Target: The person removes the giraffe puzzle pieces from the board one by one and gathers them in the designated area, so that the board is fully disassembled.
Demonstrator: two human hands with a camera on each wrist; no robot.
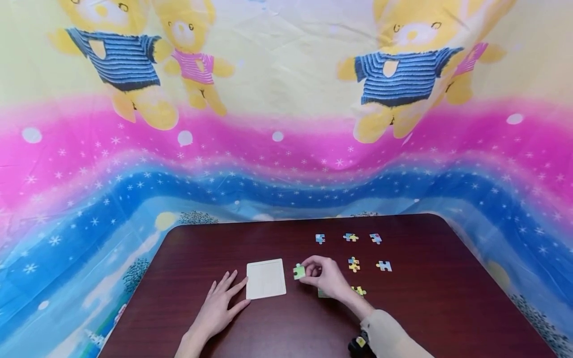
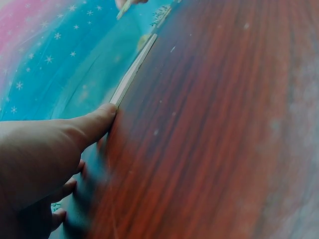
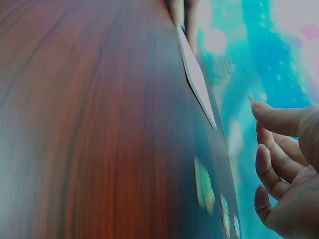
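Observation:
A square cream-white puzzle tray lies on the dark wooden table. My left hand rests flat beside it with fingers spread, thumb and index fingertip touching its left edge; the left wrist view shows the thumb against the rim of the tray. Just right of the tray, my right hand pinches a green jigsaw piece between thumb and fingers, held above the table. In the right wrist view that piece is nearly hidden behind the thumb. Another green jigsaw piece lies partly hidden under the right hand.
Several loose jigsaw pieces lie spread out on the right: a blue one at the back, a yellow one in the middle, a yellow one behind the right forearm. A patterned curtain hangs beyond the table's far edge.

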